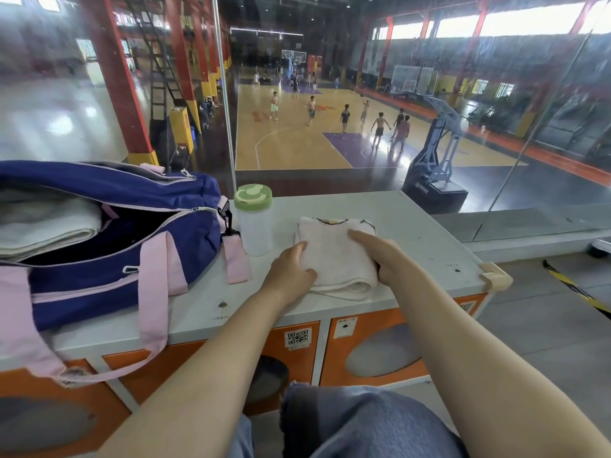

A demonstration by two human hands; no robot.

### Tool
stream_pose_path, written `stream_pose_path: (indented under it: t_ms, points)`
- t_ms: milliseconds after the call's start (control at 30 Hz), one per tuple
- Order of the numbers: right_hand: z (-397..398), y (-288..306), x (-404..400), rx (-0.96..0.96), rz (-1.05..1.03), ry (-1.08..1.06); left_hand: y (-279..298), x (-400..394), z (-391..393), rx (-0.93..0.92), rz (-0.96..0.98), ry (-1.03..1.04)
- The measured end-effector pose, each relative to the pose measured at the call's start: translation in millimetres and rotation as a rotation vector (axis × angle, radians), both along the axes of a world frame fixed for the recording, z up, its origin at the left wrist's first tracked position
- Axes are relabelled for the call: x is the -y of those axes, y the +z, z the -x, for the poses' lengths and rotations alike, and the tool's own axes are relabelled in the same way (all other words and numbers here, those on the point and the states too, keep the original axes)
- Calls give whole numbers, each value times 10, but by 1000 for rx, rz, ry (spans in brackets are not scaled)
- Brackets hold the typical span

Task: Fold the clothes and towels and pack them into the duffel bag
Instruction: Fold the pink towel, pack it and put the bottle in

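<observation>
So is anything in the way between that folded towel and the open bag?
Yes. The bottle with the green lid stands on the counter between the folded towel and the duffel bag. Both hands already touch the towel.

Indoor sports hall: basketball court (297, 140), hoops (443, 127)
</observation>
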State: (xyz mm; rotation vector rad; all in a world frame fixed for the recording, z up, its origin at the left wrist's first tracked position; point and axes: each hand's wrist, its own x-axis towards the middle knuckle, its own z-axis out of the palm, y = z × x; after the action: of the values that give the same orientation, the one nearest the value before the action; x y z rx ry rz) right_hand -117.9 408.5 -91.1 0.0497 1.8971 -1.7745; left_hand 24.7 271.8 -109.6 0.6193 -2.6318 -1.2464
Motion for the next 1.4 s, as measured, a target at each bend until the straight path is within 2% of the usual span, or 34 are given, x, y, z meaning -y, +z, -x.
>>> stream_pose_path:
  t_ms: [200,367,467,600,667,800,900,1000,1133,1200,1267,1367,1400]
  points:
    - [-239,187,-130,-171,153,131,45,-43,-121,-49,-101,-19]
    - [-455,434,-251,-275,183,211,181,-141,-235,-133,-228,5]
    - [-543,569,-297,-269,240,276,339,-164,-329,-266,-464,126]
    - [-699,763,-246,-241,285,480,481,-73,-562,-503,-816,237]
    - [-812,854,-149,-228,313,591,543,19,-714,-578,-863,240]
    - [-1082,986,145,-191,409,706,629,270,-1029,-574,-877,282]
    - [-1252,1013,444,-188,415,812,639,485,-1277,-641,-952,323]
    - [-1396,1000,772,-161,392,906,658,690,-1553,-722,-871,403]
    - [-1562,982,1181,-192,357,952,720,949,-1909,-722,-545,501]
    - [-1638,977,1364,-280,285,921,784,1068,-2040,-692,-394,516]
    - [-1766,1027,1502,-530,157,905,857,1182,-2126,-654,-247,526]
    - [-1925,1122,1674,-1147,-127,893,909,1320,-2210,-624,-114,502]
    - [-1977,1151,1720,-1298,-218,911,896,1367,-2228,-631,-103,481]
